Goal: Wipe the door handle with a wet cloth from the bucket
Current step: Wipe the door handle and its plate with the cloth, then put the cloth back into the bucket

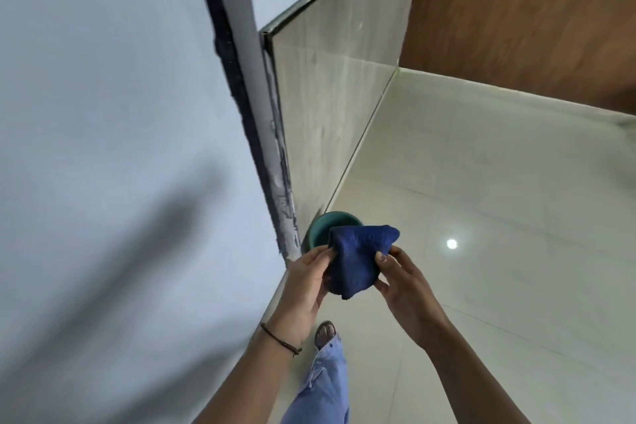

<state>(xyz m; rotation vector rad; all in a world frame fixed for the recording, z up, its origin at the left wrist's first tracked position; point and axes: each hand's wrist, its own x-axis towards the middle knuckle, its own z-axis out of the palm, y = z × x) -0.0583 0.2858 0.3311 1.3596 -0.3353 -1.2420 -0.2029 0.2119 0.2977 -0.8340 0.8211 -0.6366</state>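
Note:
A dark blue cloth is held up between both hands, folded into a bunch. My left hand pinches its left edge and my right hand pinches its right edge. Directly behind and below the cloth a teal bucket stands on the floor against the wall, mostly hidden by the cloth. No door handle is in view.
A pale grey door or panel fills the left side, with a dark-edged frame beside it. Beige wall tiles and a wooden panel stand ahead. Glossy cream floor tiles spread right. My foot is below the hands.

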